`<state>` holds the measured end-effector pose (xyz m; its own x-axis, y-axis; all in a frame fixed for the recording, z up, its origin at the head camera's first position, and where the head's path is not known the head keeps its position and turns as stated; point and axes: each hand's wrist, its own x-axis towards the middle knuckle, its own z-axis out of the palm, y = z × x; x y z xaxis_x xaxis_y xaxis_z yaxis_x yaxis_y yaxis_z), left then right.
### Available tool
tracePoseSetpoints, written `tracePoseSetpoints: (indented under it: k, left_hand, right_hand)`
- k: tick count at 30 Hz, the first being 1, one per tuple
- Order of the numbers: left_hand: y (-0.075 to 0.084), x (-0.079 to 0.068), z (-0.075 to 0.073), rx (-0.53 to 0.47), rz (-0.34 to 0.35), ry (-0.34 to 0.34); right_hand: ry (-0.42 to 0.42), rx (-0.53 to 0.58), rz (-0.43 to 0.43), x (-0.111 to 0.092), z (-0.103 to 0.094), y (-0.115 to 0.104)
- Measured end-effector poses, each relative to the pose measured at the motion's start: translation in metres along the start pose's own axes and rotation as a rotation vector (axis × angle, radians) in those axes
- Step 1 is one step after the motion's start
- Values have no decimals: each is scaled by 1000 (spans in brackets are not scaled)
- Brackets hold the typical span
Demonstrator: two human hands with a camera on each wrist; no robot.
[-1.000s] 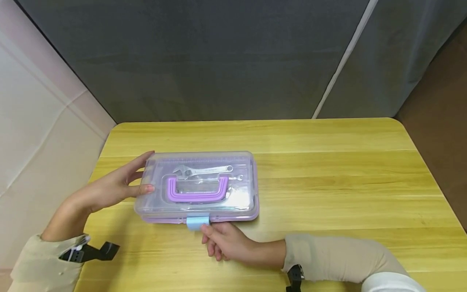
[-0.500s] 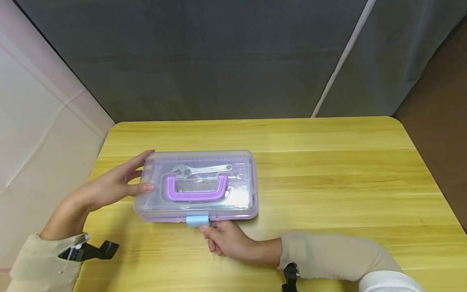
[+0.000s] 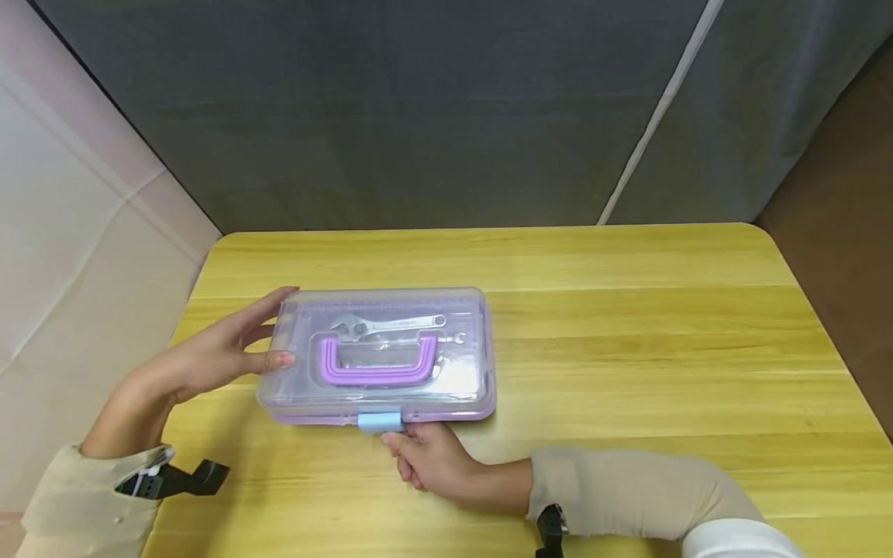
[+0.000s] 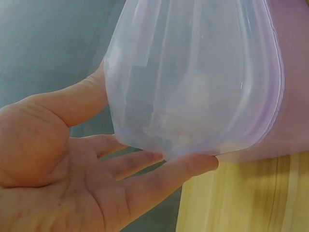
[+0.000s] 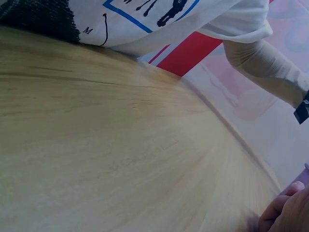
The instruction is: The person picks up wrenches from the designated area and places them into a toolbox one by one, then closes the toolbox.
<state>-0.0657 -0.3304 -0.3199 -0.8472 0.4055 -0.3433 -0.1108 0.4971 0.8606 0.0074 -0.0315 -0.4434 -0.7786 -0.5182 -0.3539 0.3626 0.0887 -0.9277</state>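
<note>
A clear-lidded plastic toolbox (image 3: pixel 300 395) with a pale purple base lies on the table, lid down. Through the lid I see an adjustable wrench (image 3: pixel 398 325) and part of a smaller wrench (image 3: pixel 456 339). A purple handle (image 3: pixel 377 378) lies folded on top. My left hand (image 3: pixel 205 360) grips the box's left end, thumb on the lid's edge and fingers at the far side; the left wrist view shows this closely. My right hand (image 3: pixel 443 465) is at the front edge, thumb tip at the lower edge of the blue latch (image 3: pixel 380 421). Its other fingers curl below, partly hidden.
The wooden table (image 3: pixel 628 349) extends right of the box. Behind it hangs a grey curtain (image 3: pixel 418 116), with a pale sheet (image 3: pixel 91 232) at the left. A black strap mount (image 3: pixel 174 480) sits on the left sleeve.
The blue latch has swung down and looks shorter from above. My right hand has shifted slightly left, its fingers drawn further in under the thumb. The left hand and toolbox stay nearly still.
</note>
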Motion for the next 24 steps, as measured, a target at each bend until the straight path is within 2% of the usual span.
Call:
tracePoseSetpoints:
  k: [9, 15, 19, 21, 24]
  left_hand:
    - [0, 3, 1, -4, 13, -7]
    - [0, 5, 1, 3, 18, -14]
    - [-2, 4, 0, 20, 11, -16]
    - [-3, 2, 0, 49, 4, -8]
    - [-5, -2, -2, 117, 4, 15]
  right_hand:
    - [26, 54, 32, 2, -1, 1]
    - [3, 52, 61, 1, -4, 0]
    - [-99, -13, 112, -1, -11, -2]
    - [-193, -57, 121, -5, -16, -7]
    - [-341, -130, 80, -14, -26, -22]
